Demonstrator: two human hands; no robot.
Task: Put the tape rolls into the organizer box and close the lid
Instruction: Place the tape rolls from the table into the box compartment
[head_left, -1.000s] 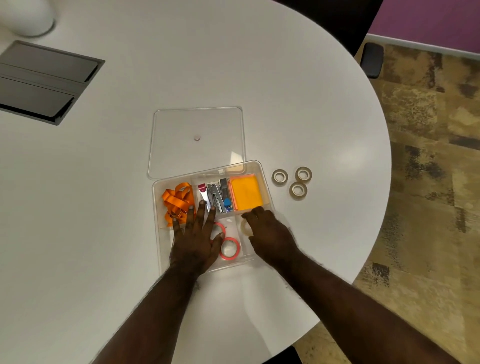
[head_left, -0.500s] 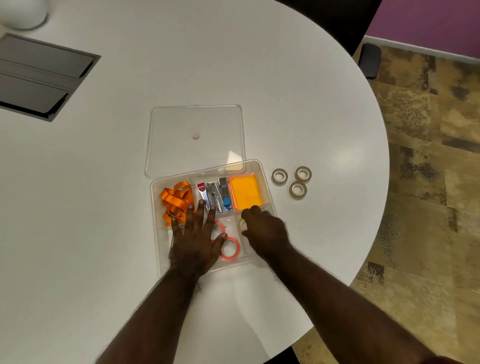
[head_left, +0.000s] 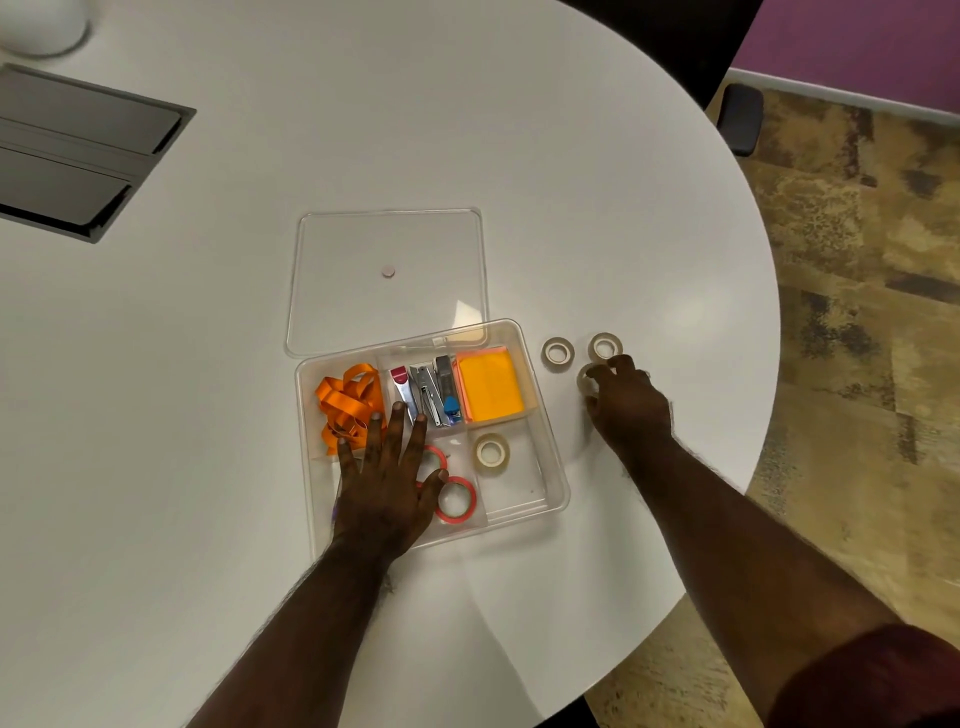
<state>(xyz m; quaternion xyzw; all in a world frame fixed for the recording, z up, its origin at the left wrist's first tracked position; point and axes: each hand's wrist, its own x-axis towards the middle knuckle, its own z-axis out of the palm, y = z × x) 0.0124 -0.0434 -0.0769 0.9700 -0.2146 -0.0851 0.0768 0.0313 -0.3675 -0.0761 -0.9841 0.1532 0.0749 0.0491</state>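
Note:
The clear organizer box (head_left: 551, 462) lies open on the white table, its clear lid (head_left: 387, 275) flat behind it. Inside are a beige tape roll (head_left: 491, 453) and two red-rimmed tape rolls (head_left: 456, 500), one partly under my left hand (head_left: 387, 475), which rests flat on the box with fingers spread. Right of the box, two beige tape rolls (head_left: 557, 353) (head_left: 605, 345) lie on the table. My right hand (head_left: 626, 402) has its fingers curled around a third beige roll (head_left: 586, 382), mostly hidden by the fingers.
The box also holds orange ribbon (head_left: 348, 400), staplers (head_left: 428, 395) and an orange pad (head_left: 489, 384). A grey panel (head_left: 72, 150) is set into the table at far left. The table's curved edge (head_left: 769, 415) runs close to the right of the loose rolls.
My right hand left the beige roll in the box's front right compartment and moved right, out to the loose rolls on the table. My left hand stayed put.

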